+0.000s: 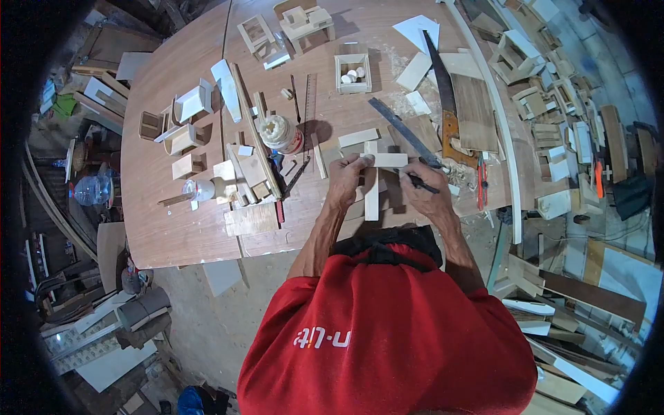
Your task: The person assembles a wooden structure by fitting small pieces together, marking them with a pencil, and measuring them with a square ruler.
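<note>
My left hand (348, 178) is closed on the left end of a short pale wood strip (391, 160). That strip lies crosswise over a longer upright wood strip (372, 197), so the two form a cross near the table's front edge. My right hand (427, 192) is closed around a slim black pen-like tool (422, 184), with its fingers close to the right end of the short strip. The tool's exact kind is not clear. Another small wood block (358, 137) lies just beyond the cross.
A handsaw (444, 86), a metal ruler (404, 131) and red-handled pliers (482, 183) lie to the right. Leftward stand a glue jar (280, 135) and small wooden assemblies (194, 104). A wooden box (353, 72) with white round pieces sits farther back on the table (166, 235).
</note>
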The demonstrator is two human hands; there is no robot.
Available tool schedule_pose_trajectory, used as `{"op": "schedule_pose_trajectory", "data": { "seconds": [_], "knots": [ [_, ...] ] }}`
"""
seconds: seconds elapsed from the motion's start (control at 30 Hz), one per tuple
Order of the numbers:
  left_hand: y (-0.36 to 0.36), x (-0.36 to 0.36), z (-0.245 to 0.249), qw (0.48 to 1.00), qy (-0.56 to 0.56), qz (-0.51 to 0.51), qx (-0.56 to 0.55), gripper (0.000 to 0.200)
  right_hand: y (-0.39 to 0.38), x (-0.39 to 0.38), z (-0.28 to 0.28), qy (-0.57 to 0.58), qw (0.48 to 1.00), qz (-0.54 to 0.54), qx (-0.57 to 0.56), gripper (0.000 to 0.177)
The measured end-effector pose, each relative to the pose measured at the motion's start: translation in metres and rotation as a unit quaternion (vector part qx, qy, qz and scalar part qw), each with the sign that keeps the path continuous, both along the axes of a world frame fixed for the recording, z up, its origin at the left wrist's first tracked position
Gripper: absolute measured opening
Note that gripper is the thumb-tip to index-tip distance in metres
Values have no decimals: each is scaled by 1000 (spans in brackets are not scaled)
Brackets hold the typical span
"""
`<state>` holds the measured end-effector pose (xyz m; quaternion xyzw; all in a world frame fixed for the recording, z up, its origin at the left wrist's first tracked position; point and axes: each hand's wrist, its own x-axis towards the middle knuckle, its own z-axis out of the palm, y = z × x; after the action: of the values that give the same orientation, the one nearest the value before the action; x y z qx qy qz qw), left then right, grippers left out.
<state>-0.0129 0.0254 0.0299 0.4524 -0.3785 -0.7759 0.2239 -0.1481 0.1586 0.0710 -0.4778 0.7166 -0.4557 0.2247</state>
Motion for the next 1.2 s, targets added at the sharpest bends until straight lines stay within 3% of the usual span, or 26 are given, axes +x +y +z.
{"op": "schedule_pose_trajectory", "data": {
  "seconds": [0.3, 0.47, 0.87, 0.97, 1.03, 1.1, 1.17, 1.2],
  "knots": [
    [-5, 3, -5, 997, -16, -72, -11, 15, -13, 11, 11, -12, 999, 39, -26, 11],
    [-2, 1, -3, 999, -13, -39, -15, 13, -17, 13, 9, -51, 998, 39, 3, 13],
    [-5, 6, -12, 999, -36, -20, -30, 14, -6, -2, 2, 28, 999, 23, 39, 13],
    [-9, 12, -17, 998, -45, -32, -27, 14, 2, -7, 2, -64, 997, -14, 39, 17],
    [-10, 13, -20, 996, -52, -63, -30, 14, -7, -4, 6, 68, 992, -67, -83, 21],
    [-12, 14, -22, 994, -49, -92, -34, 15, -12, -6, 2, 86, 995, -34, -33, 23],
    [-13, 15, -21, 991, -47, -117, -39, 16, -19, -4, 0, 273, 960, 44, -27, 28],
    [-13, 16, -20, 992, -33, -117, -27, 16, -20, -4, -7, 210, 976, 65, 11, 34]
  ]
}}
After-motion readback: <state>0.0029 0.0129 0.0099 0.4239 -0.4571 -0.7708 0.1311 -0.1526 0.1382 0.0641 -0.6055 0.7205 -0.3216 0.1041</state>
